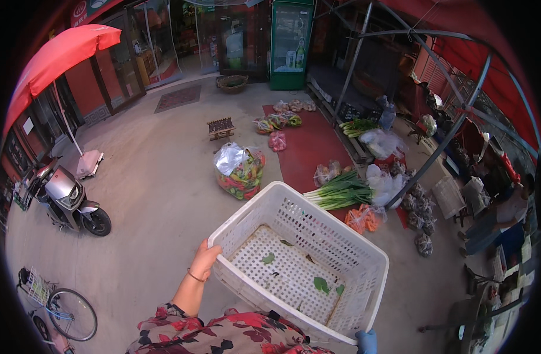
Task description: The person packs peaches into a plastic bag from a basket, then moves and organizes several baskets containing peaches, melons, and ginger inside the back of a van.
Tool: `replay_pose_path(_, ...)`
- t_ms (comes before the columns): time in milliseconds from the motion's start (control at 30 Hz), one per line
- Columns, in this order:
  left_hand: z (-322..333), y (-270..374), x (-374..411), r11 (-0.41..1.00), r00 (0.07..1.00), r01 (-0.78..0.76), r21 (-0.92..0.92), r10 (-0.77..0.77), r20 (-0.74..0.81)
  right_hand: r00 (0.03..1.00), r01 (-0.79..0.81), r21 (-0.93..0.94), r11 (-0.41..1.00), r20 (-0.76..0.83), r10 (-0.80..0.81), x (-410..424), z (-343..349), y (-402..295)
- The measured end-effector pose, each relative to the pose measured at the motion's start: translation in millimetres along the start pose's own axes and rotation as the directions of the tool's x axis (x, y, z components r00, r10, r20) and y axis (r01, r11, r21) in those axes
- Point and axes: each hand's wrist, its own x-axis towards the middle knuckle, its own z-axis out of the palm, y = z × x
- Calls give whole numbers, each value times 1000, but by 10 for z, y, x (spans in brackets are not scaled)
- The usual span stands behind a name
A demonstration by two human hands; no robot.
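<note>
A white perforated plastic crate (292,261) is held tilted in front of my body, with a few green leaves (321,285) and dark scraps on its bottom. Bare, with a bracelet at the wrist, my left hand (205,260) grips the rim at the crate's left corner. My right hand (366,342), in a blue glove, holds the near right corner; its fingers are partly hidden and the picture's lower edge cuts it off. Beyond the crate lie green onions (341,192) and bagged carrots (363,218). A clear bag of red and green peppers (240,175) stands on the ground farther off.
Past the peppers is a small folding stool (221,128). Bagged vegetables lie along a red mat (312,150), beside metal canopy poles (429,161). A scooter (71,199) and a bicycle (71,314) stand left. Another person (496,221) is at the far right.
</note>
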Motion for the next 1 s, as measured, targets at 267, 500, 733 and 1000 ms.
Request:
replay_pose_path(267, 2295, 10, 1023, 974, 950, -6, 227, -66, 307, 910, -215, 361, 907, -264, 320, 736, -769, 343)
replay_pose_path(500, 4819, -427, 516, 963, 877, -75, 259, -60, 476, 846, -137, 528, 838, -377, 376, 1190, -2228, 1149)
replay_pose_path(733, 6710, -670, -312, 944, 801, -138, 300, -71, 594, 797, 0, 631, 776, -468, 381, 1540, -3893, 1853)
replay_pose_path(1000, 8403, -934, -795, 947, 833, -70, 314, -118, 541, 746, -206, 584, 785, -425, 512, 2296, -5302, 2162)
